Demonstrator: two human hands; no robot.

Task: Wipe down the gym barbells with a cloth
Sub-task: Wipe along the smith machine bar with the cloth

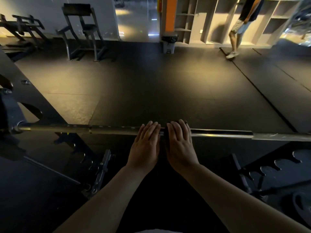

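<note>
A steel barbell [109,129] lies horizontally across the view on a rack, at about waist height in front of me. My left hand [145,145] rests on the bar near its middle, fingers straight and draped over the top. Right beside it my right hand [180,145] lies with straight fingers over a dark cloth [165,131] that is bunched on the bar; only small dark edges of the cloth show between and beyond the fingers. The two hands almost touch.
The rack's dark upright and hook [11,113] hold the bar's left end. Notched rack parts [277,167] sit low on the right. Beyond lie black floor mats [151,81], a seated machine [82,31], a bin [169,42] and a person [240,26] walking by shelves.
</note>
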